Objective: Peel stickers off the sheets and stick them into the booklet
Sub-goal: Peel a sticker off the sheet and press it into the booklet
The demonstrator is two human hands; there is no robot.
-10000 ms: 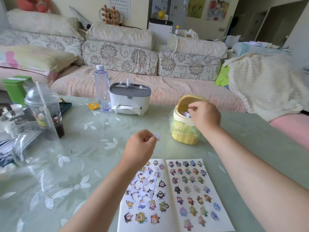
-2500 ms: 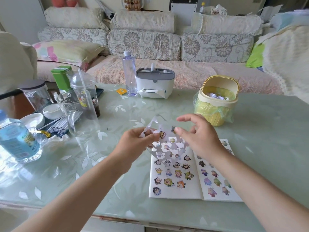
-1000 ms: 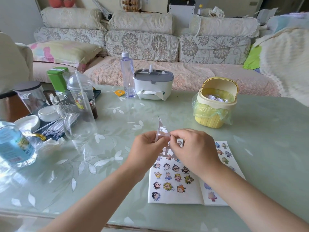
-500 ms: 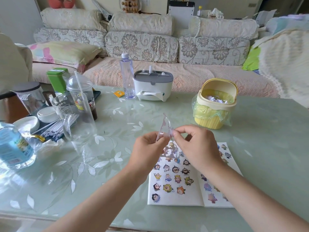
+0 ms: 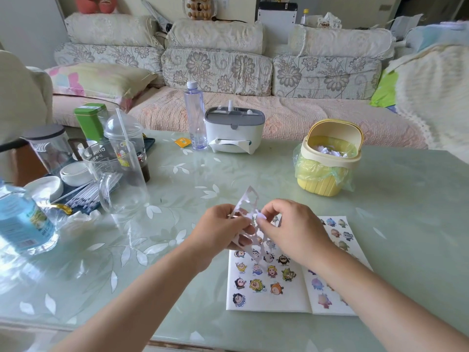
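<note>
The sticker sheet is clear and thin, full of empty cut-out holes, and stands tilted above the open booklet on the tabletop. The left hand grips its edge with curled fingers; the right hand pinches it from the other side.

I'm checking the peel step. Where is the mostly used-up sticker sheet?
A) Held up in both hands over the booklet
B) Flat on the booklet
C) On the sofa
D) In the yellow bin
A: the left hand and right hand both pinch the sticker sheet, raised above the open booklet.
</note>
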